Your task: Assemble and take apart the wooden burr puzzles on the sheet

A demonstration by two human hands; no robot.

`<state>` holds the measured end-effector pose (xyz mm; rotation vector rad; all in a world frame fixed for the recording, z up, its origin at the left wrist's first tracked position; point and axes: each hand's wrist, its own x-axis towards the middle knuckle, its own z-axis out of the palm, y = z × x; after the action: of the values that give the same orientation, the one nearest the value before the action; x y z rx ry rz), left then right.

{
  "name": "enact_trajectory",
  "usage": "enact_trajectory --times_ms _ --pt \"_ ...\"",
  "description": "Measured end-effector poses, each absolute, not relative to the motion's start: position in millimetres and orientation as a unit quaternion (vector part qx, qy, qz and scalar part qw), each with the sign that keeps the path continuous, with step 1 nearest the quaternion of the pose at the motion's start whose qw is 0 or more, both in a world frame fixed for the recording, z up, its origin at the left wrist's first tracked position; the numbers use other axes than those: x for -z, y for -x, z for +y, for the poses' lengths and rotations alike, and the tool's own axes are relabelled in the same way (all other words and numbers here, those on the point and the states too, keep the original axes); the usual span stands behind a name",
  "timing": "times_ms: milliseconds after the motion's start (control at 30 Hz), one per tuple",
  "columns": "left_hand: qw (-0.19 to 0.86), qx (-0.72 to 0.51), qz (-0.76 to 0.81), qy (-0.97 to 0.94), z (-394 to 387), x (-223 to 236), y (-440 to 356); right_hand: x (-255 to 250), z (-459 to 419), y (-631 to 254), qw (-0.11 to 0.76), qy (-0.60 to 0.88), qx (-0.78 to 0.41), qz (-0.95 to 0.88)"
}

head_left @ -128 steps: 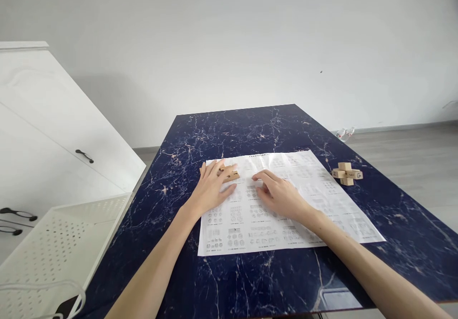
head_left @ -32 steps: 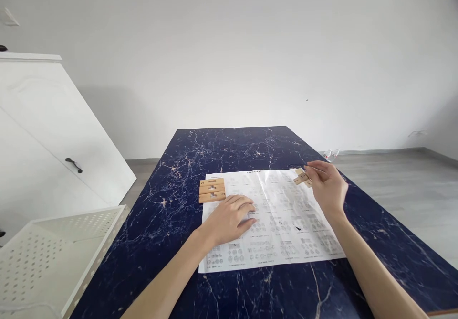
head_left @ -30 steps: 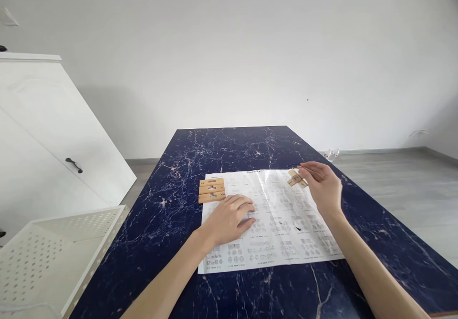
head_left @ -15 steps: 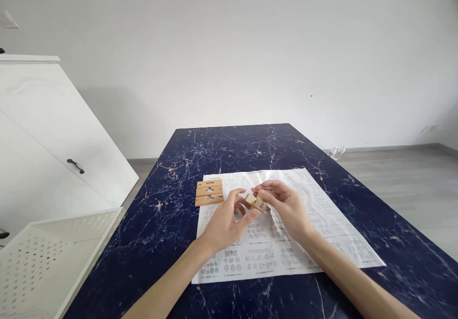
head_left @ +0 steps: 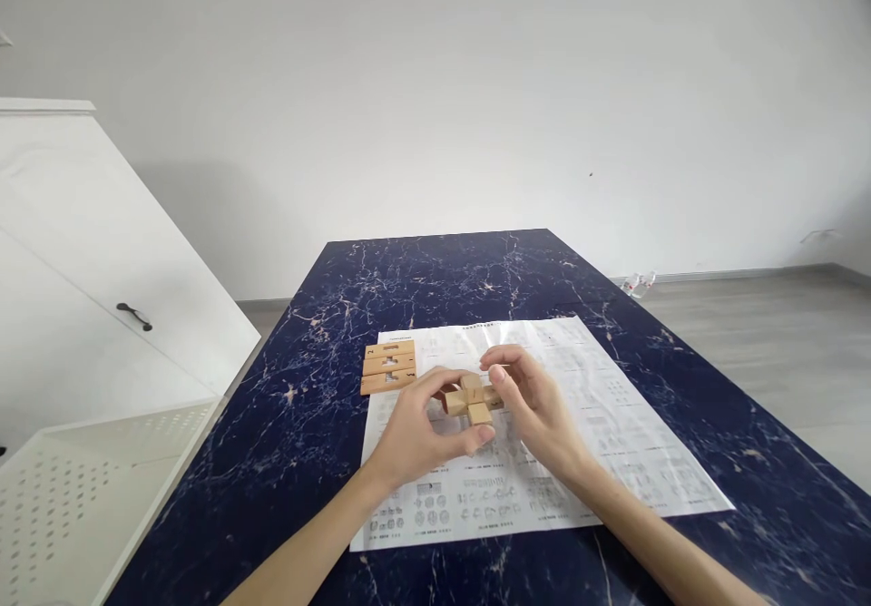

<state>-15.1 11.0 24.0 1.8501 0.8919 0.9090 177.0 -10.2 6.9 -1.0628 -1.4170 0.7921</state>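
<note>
A cross-shaped wooden burr puzzle (head_left: 474, 397) of interlocking blocks is held over the printed sheet. My left hand (head_left: 420, 420) grips it from the left, the thumb at its near side and the fingers partly hidden behind it. Just right of the puzzle, my right hand (head_left: 534, 402) has its fingers curved and apart, with nothing visible between them. Whether its thumb brushes the puzzle's right end is unclear. Beyond my left hand, three numbered wooden puzzle bars (head_left: 388, 367) lie side by side, partly on the sheet's left edge.
The large white instruction sheet (head_left: 578, 497), covered with small diagrams, lies on a dark blue marbled table (head_left: 435, 279). A white cabinet (head_left: 102, 252) and a perforated white panel (head_left: 54, 506) stand to the left. Clear bottles (head_left: 640, 285) are beyond the table's right edge.
The puzzle has turned in my left hand, showing its cross shape instead of the numbered face. My right hand's fingers have come off it. The view has shifted slightly.
</note>
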Motion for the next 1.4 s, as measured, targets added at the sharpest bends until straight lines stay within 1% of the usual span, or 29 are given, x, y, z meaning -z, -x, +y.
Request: enact_trajectory --times_ms 67,167,300,433,567,800,1067,1233,1300,1400 --pt "0.460 -0.383 0.339 -0.725 13.0 -23.7 17.1 -6.7 -10.8 -178.7 0.540 0.460 -0.286 -0.644" --pt "0.489 -0.391 0.324 -0.709 15.7 -23.1 20.2 -7.2 -13.6 -180.3 0.481 0.441 -0.259 -0.712" --pt "0.477 -0.402 0.328 -0.709 16.9 -22.8 23.3 -10.2 -16.1 -181.9 0.407 0.405 -0.292 -0.765" --pt "0.460 -0.398 0.353 -0.711 16.5 -23.3 25.2 -13.1 -13.8 -184.1 0.376 0.407 -0.321 -0.768" --pt "0.436 -0.386 0.384 -0.717 13.4 -25.5 23.9 -9.3 -10.0 -184.8 0.369 0.429 -0.347 -0.748" --pt "0.332 -0.403 0.414 -0.745 8.1 -27.4 17.7 2.8 -9.5 -178.1 0.394 0.449 -0.315 -0.738" --pt "0.311 -0.423 0.424 -0.738 4.1 -29.0 14.3 8.4 -16.3 -169.6 0.432 0.480 -0.241 -0.724" --pt "0.280 -0.447 0.449 -0.721 0.8 -28.4 8.4 13.6 -19.8 -166.4 0.437 0.511 -0.196 -0.713" --pt "0.284 -0.449 0.445 -0.721 0.2 -27.7 8.1 11.9 -18.1 -168.7 0.436 0.499 -0.220 -0.716" --pt "0.302 -0.444 0.419 -0.733 2.1 -27.5 12.4 2.5 -13.9 -175.6 0.411 0.442 -0.322 -0.729"
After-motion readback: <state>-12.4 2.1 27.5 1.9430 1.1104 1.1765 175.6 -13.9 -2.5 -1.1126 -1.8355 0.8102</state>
